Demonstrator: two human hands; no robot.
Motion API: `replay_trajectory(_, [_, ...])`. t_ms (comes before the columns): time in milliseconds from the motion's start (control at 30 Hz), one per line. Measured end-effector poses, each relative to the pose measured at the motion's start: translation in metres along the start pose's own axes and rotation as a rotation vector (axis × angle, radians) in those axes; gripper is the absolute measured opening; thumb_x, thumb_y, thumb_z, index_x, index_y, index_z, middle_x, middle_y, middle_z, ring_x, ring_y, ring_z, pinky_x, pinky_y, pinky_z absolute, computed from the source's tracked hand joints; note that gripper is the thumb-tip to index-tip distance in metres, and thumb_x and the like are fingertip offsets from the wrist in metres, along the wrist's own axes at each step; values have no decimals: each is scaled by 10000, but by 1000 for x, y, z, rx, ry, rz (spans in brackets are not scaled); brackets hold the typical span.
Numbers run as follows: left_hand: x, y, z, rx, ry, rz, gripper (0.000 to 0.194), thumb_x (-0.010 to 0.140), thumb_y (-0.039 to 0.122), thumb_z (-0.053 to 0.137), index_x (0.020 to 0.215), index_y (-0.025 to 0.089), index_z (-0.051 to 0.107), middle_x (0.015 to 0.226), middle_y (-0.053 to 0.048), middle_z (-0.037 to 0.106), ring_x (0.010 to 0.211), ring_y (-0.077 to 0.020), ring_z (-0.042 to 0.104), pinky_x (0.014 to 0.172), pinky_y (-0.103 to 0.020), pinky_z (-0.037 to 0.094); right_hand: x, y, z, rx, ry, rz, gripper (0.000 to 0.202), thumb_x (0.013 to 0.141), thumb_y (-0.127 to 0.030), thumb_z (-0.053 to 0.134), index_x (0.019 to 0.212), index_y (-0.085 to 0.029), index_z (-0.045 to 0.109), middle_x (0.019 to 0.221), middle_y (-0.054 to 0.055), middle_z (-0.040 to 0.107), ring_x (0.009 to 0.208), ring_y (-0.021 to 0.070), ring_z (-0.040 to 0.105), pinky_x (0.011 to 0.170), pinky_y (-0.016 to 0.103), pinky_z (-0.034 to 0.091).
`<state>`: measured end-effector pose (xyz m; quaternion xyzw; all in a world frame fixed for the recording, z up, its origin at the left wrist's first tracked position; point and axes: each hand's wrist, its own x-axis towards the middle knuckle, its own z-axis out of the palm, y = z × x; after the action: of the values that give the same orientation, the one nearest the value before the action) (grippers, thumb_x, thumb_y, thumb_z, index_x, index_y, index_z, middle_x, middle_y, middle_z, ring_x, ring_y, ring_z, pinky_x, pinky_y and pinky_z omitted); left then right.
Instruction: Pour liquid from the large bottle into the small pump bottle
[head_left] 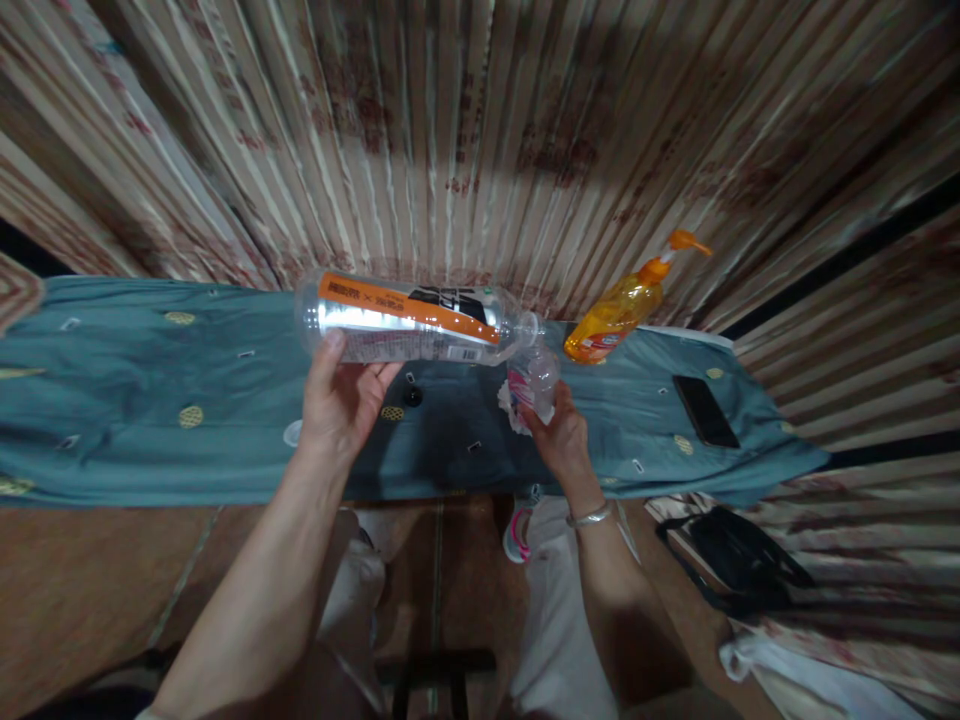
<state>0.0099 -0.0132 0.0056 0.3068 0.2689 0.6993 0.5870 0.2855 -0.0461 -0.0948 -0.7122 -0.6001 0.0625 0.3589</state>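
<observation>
In the head view, our left hand [341, 400] grasps the big bottle [405, 320], thumb against its near side and the other fingers curled in underneath. The bottle lies level above the table [465, 470], its base to the left and its neck to the right; it has a silver, orange and black label. Our right hand [562, 432] grips the small container [541, 372], clear with a pink and white part, just below the big bottle's neck; we cannot tell whether the two touch.

On the teal cloth between our hands sits a black cap [412, 397], and a pale disc [293, 433] shows partly behind our left wrist. Beyond the right hand stands the pump bottle [615, 318], orange and leaning in view, near the table's far edge. The phone [706, 411] lies farther right, its screen dark. A pleated curtain [450, 150] hangs behind the table, and a black bag [739, 550] rests at lower right.
</observation>
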Motion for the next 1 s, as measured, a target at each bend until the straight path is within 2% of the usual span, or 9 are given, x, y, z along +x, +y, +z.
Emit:
replay_trajectory(233, [0,0,1,-2,12,2,394,673,505,901,911,240,732,1104,-70,780,1225,-315,654,1104,-501,544,0,2,2,1,19,-8,652,917,-576,624,1376,-117,561,1101,215,789,966,341,777,793,398,600])
replay_trajectory(433, [0,1,1,21,23,-16,385,656,529,912,896,274,750,1122,-55,793,1334,-357,607,1118,-487,545,0,3,2,-9,27,-17,667,927,-557,623,1405,-99,545,1137,240,775,996,346,771,824,416,604])
replay_trajectory(633, [0,0,-2,18,14,-23,312,701,509,869,924,318,764,1162,-17,796,1346,-336,617,1114,-500,547,-1,4,4,-38,23,-17,678,928,-559,619,1415,-94,545,1140,234,776,992,339,768,825,415,606])
replay_trajectory(1000, [1,-1,-2,-1,40,-22,404,682,503,876,956,239,738,1154,-91,775,1260,-312,656,1098,-485,553,0,7,8,-24,48,-48,713,940,-594,585,1429,-78,528,1158,252,774,984,340,768,807,410,602])
